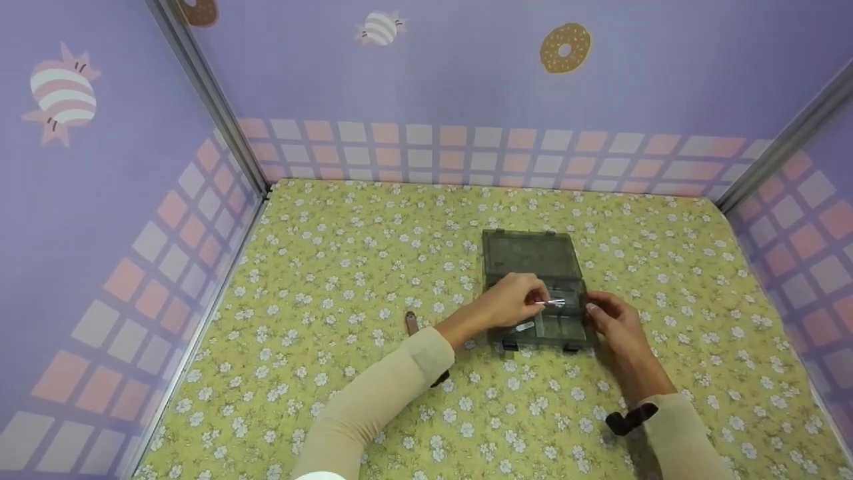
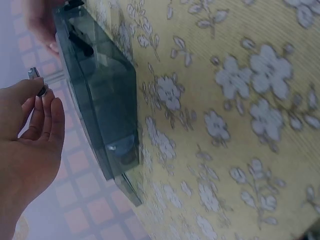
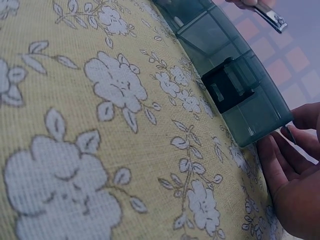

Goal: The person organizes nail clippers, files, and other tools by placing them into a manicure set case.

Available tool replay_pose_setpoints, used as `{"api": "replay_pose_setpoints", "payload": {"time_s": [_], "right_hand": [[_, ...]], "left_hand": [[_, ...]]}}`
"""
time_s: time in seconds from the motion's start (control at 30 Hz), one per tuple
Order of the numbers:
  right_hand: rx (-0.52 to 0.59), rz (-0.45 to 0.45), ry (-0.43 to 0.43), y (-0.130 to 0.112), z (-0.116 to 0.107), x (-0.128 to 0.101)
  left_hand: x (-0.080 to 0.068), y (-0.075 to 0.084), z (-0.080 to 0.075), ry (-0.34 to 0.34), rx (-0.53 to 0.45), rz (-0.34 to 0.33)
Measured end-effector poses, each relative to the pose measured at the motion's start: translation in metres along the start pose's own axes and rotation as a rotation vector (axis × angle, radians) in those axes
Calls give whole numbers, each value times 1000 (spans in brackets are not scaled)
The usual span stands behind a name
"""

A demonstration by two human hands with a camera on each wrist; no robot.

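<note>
A dark, see-through compartment box (image 1: 573, 328) lies with its lid (image 1: 531, 255) folded back behind it. Over the compartments, my left hand (image 1: 514, 300) pinches a silver nail clipper (image 3: 272, 19) by one end between thumb and fingers. The clipper's free end points right, above the box. At the box's right wall is my right hand (image 1: 618, 325), its thumb at the rim and its fingers bent against the outer side, gripping that corner. A small pale item (image 1: 524, 327) lies in a front left compartment, and the left forearm partly covers the box's left side.
A small brown item (image 1: 411, 323) lies on the flowered cloth (image 1: 320, 267), left of the box beside the left sleeve. Black latches (image 1: 510, 346) stick out at the box's front edge. Patterned wall panels (image 1: 426, 87) enclose the back and sides.
</note>
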State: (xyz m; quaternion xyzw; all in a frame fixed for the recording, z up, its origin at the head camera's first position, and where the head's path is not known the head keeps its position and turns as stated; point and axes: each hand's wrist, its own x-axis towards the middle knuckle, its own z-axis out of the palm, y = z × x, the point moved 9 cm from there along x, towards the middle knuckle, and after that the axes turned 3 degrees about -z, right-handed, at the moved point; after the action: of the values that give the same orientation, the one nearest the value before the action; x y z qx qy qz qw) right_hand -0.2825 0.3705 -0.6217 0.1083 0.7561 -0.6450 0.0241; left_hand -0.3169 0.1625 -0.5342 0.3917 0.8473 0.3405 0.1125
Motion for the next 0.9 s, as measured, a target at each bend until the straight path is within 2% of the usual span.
{"api": "replay_pose_setpoints", "payload": {"time_s": [0.27, 0.5, 0.7, 0.9], "right_hand": [[-12, -53, -1, -4, -1, 1], [-58, -88, -24, -5, -1, -1], [-62, -86, -12, -5, -1, -1], [-54, -87, 7, -6, -1, 0]], "left_hand": [[15, 14, 23, -13, 52, 10], [18, 13, 35, -33, 70, -7], [18, 12, 37, -36, 52, -7], [17, 11, 29, -41, 6, -7]]}}
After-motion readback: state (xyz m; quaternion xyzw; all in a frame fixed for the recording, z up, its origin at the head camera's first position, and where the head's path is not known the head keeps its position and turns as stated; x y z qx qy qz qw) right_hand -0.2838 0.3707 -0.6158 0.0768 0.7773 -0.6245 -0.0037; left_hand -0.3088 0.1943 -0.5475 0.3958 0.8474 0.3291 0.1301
